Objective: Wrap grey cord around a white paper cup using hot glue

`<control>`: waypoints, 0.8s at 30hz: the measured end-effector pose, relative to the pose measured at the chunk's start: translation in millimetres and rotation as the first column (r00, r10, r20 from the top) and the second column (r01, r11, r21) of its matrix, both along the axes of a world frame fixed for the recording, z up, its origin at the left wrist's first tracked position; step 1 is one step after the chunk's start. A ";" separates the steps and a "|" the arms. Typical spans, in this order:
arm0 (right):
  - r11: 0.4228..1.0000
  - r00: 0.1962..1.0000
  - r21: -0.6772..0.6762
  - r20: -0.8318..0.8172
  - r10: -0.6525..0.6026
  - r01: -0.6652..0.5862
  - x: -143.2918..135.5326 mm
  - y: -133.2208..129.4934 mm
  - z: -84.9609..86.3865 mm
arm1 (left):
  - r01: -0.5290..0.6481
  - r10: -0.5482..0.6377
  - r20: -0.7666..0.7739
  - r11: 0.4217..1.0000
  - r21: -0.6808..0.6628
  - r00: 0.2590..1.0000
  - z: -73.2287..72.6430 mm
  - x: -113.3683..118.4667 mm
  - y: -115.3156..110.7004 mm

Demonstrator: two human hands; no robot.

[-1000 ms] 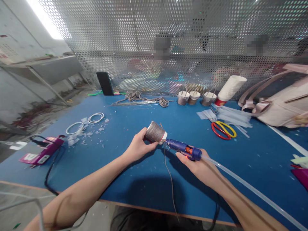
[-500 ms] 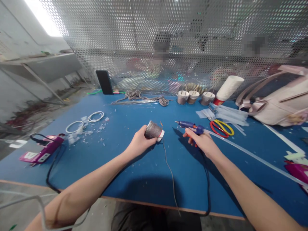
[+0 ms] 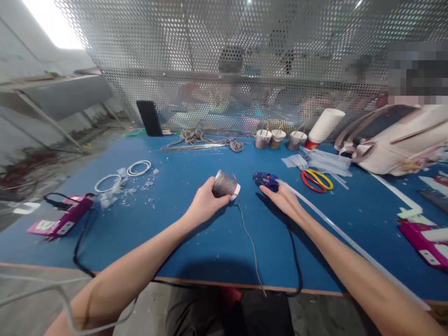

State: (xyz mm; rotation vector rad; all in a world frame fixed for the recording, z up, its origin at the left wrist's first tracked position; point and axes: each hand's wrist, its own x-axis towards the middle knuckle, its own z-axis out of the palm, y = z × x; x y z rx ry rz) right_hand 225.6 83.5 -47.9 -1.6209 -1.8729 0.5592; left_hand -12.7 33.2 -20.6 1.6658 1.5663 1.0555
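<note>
My left hand (image 3: 205,203) is wrapped round a paper cup (image 3: 224,185) covered in grey cord, tilted so its white and red rim points right. A loose tail of grey cord (image 3: 249,233) hangs from the rim and runs down past the table's front edge. To the right, my right hand (image 3: 282,198) grips a blue glue gun (image 3: 266,180). Its nozzle is turned left and away, apart from the cup. A long clear glue stick (image 3: 325,219) sticks out of the gun's back, over my right forearm.
Grey cord (image 3: 192,136), a black phone (image 3: 149,117), three wrapped cups (image 3: 263,138) and stacked cups (image 3: 325,127) line the back. Scissors (image 3: 317,179) and a backpack (image 3: 392,140) lie right. White rings (image 3: 139,168) and a purple power strip (image 3: 66,215) lie left.
The glue gun has turned so its nozzle points more away from me, and its glue stick has swung down at the right. The cup has barely moved. The camera view has shifted right.
</note>
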 end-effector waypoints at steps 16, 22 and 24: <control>0.970 0.671 -0.155 -0.741 0.010 -0.185 -63.7 -72.2 15.8 | 0.022 -0.020 -0.044 0.999 0.032 0.999 8.1 12.7 -16.2; 0.925 0.600 -0.251 -0.799 -0.033 -0.284 -71.5 -61.8 15.4 | 0.019 -0.011 -0.110 0.997 0.070 0.994 7.8 13.1 -19.4; 0.941 0.615 -0.228 -0.788 -0.028 -0.249 -65.6 -59.4 16.7 | 0.022 -0.015 -0.124 0.998 0.055 0.992 7.0 13.1 -18.2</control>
